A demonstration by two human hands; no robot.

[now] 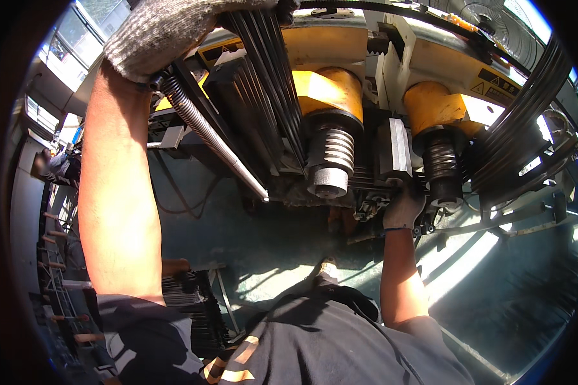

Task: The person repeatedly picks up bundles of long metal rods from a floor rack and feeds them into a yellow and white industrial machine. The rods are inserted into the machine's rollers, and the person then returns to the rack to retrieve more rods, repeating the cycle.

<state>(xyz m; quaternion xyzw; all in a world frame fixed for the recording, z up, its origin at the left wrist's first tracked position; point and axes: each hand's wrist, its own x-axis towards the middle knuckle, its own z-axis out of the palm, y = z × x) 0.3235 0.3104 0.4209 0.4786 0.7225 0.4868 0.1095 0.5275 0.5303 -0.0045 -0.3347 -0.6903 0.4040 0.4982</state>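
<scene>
My left hand point(164, 38), in a grey knit glove, reaches to the upper left. Its fingers curl round the top of a bundle of long dark metal rods point(266, 64) that slants down into the machine. A coil spring on a thin bar point(205, 122) runs below this wrist. My right hand point(404, 208), in a darker, dirty glove, is at the machine's lower middle, right under a grey steel block point(395, 151). Its fingers look closed, but shadow hides what they hold. Two yellow housings point(331, 96) with ribbed round shafts point(331, 157) flank the block.
Another bundle of dark rods point(520, 109) leans at the machine's right side. On the floor at lower left lies a stack of dark rods point(196, 308) beside a rack with wooden-looking handles point(54, 263). A fan point(494, 22) stands behind. Another person point(61, 167) is at far left.
</scene>
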